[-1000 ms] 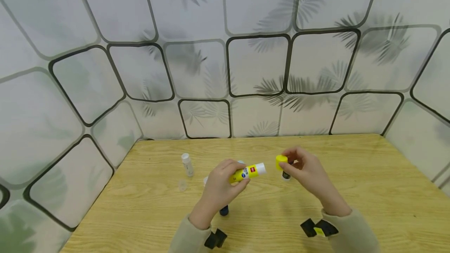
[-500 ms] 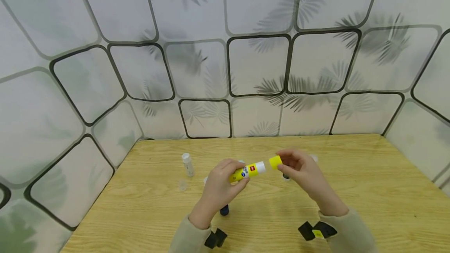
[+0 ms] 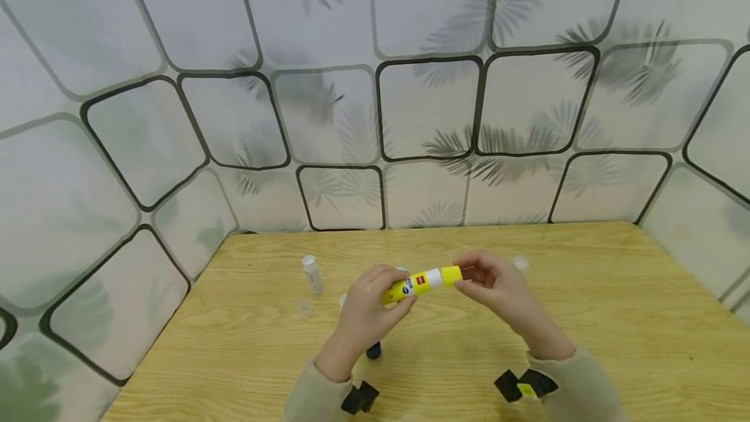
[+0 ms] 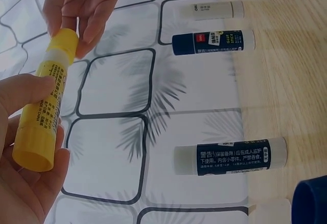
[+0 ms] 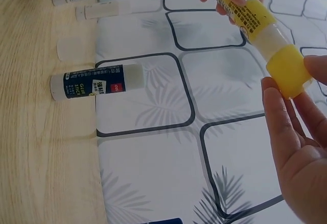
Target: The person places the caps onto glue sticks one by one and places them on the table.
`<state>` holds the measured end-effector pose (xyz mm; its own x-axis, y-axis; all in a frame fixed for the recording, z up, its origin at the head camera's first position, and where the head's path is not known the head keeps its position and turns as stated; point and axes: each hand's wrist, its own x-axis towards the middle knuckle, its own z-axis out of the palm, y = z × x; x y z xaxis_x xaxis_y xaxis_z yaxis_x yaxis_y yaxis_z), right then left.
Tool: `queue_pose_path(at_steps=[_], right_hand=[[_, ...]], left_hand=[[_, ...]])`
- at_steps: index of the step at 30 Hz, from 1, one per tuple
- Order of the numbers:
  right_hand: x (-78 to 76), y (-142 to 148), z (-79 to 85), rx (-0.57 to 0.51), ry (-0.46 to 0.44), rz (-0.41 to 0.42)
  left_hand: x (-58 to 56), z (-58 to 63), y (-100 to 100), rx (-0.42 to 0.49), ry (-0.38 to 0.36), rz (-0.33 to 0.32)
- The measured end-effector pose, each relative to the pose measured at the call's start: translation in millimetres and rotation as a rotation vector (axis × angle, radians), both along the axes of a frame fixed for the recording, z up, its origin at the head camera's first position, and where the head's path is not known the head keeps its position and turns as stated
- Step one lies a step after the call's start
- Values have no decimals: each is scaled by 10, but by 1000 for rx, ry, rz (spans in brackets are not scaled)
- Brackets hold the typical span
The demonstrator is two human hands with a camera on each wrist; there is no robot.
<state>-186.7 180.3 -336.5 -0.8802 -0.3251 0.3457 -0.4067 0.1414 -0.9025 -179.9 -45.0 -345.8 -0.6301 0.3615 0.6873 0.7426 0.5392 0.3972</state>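
My left hand [image 3: 366, 301] grips the yellow body of a glue stick [image 3: 415, 285], held tilted above the table with its white end toward the right. With thumb and fingers, my right hand [image 3: 498, 288] pinches the yellow cap [image 3: 451, 276], which sits at the white end in line with the body. A white band shows between cap and body in the right wrist view, where the cap [image 5: 287, 70] covers the tip. Printed text runs along the glue stick [image 4: 48, 98] in the left wrist view, and its round yellow base faces the camera.
An upright white tube [image 3: 313, 275] and a small clear cap [image 3: 304, 309] stand at the left on the wooden table. Nearer is a dark blue piece [image 3: 374, 350]. The left wrist view has a navy glue stick [image 4: 213, 42], an uncapped navy one [image 4: 232, 156] and a blue cap [image 4: 309, 201].
My right hand has moved left with the yellow cap, tilting it and bringing it from apart onto the white end. The left hand and glue stick have hardly moved.
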Motion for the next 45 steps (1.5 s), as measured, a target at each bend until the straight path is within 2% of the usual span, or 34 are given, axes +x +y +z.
queue_pose_path(at_steps=[15, 30, 45], right_hand=[[19, -21, 6, -1, 13, 21], [36, -32, 10, -2, -59, 88], [26, -28, -2, 12, -34, 96]], left_hand=[[-4, -14, 9, 1, 1, -38], [-3, -29, 20, 2, 23, -63], [-2, -23, 26, -14, 36, -52]])
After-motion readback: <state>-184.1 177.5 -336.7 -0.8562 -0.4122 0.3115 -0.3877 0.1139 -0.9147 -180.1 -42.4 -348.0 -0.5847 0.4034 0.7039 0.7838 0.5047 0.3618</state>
